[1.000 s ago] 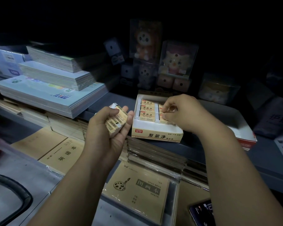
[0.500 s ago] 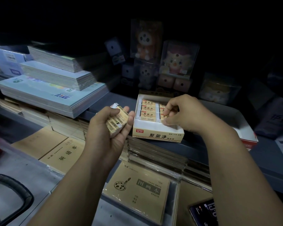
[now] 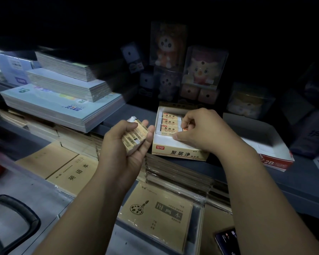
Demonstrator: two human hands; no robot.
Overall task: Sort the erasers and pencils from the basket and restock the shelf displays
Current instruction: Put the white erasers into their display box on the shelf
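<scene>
Now mid-restock at the eraser box [image 3: 180,153], open-topped, on the front edge of the shelf [image 3: 238,173]

Left hand [image 3: 125,153] palm-up just left of the box, fingers and thumb curled round a fanned clutch of loose erasers [image 3: 134,138] — barcoded sleeves up, long axes running away toward upper right

Right hand [image 3: 203,133] down inside the box, fingers curled, thumb at the near end and fingertips toward the far end of a right-column eraser [image 3: 185,129]; mostly hidden under the knuckles, but reads as a pinch

Left column filled with three boxed erasers [image 3: 168,122], flat, labels up, touching, long axes crosswise; bare white floor at the near end of the box

Relation for the next feed, as judged: clutch to the left of the box and turned well off from the rows — needs a turn to crosswise before going in; right hand nearer the open slot, left hand nearer the stock

Look of stock: tan paper sleeves, red corner mark, black print, white rubber at the ends

Basket [image 3: 29,213] handle at lower left, well apart
</scene>
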